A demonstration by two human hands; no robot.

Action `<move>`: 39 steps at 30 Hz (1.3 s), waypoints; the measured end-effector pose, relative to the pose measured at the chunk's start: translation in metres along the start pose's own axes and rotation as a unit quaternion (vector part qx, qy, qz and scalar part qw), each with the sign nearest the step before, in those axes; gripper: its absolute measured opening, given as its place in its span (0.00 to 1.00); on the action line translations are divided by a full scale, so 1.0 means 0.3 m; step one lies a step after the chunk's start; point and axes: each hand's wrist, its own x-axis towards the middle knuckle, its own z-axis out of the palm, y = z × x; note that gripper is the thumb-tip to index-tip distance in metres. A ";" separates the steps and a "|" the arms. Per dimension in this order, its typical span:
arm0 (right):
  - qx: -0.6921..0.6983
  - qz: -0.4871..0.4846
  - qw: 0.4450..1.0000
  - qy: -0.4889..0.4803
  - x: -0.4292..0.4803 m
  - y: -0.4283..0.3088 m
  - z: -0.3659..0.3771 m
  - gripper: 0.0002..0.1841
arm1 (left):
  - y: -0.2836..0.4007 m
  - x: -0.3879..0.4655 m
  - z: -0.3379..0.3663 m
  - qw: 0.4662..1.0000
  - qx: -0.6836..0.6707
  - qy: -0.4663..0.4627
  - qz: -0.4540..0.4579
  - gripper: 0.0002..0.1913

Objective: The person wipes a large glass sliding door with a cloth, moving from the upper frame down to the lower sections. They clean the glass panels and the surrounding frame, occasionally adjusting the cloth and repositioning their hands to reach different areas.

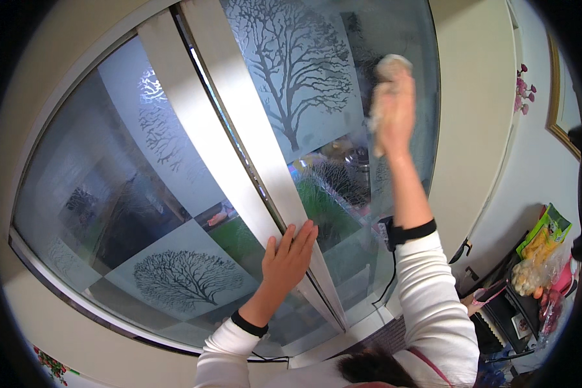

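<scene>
My right hand [395, 114] presses a pale, crumpled cloth [394, 63] against the right-hand glass door panel [419, 34]; hand and cloth are slightly blurred. My left hand [288, 254] rests flat with fingers apart on the pale metal door stiles [245, 194], across the narrow gap between the two doors, and holds nothing. Frosted squares with tree patterns cover parts of the glass, one frosted tree panel [291, 72] lying left of the cloth. The left-hand glass panel [126, 203] carries similar squares. Each wrist wears a black band.
A black cable [393, 281] hangs from my right wristband. At lower right, a dark rack [514, 315] bears a green food bag [550, 225] and plastic bags of produce. Pink flowers [525, 92] and a gold picture frame [557, 123] are at right. Red flowers [51, 363] show at lower left.
</scene>
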 end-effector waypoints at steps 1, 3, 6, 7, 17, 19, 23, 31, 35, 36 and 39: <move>-0.021 0.059 0.996 0.068 0.026 0.014 0.007 0.23 | -0.001 0.004 -0.006 1.000 -0.013 0.002 -0.008 0.21; -0.155 0.067 0.978 0.122 0.037 -0.005 0.027 0.23 | -0.001 0.011 -0.012 1.000 -0.027 0.003 -0.013 0.15; -0.075 -0.081 0.994 0.011 -0.090 -0.138 0.193 0.29 | 0.000 0.016 -0.014 1.000 -0.013 0.023 -0.008 0.11; -0.075 -0.168 0.977 -0.103 -0.119 -0.171 0.225 0.30 | -0.002 0.015 -0.012 1.000 -0.006 0.030 0.002 0.11; -0.241 -0.073 0.964 0.088 0.224 -0.076 0.115 0.22 | -0.011 -0.005 -0.001 0.999 0.021 0.029 0.030 0.10; -0.161 -0.125 0.976 -0.076 0.211 -0.199 0.231 0.20 | -0.009 -0.006 -0.006 0.999 0.024 0.024 0.017 0.09; -0.021 -0.294 0.955 -0.028 0.244 -0.312 0.376 0.18 | -0.007 -0.008 -0.003 0.999 0.016 0.029 0.015 0.09; -0.098 -0.106 0.988 -0.058 0.453 0.205 0.066 0.12 | -0.011 -0.019 0.008 0.997 0.050 0.033 0.039 0.10; -0.077 -0.017 0.992 0.100 0.504 0.198 0.005 0.13 | -0.011 -0.027 0.005 0.998 0.044 0.022 0.037 0.09; -0.133 -0.041 0.987 0.086 0.487 0.155 0.037 0.13 | -0.013 -0.028 0.004 0.998 0.042 0.016 0.043 0.10; -0.173 -0.233 0.957 0.011 0.388 0.021 0.173 0.15 | -0.018 -0.029 -0.001 0.998 0.040 0.001 0.050 0.10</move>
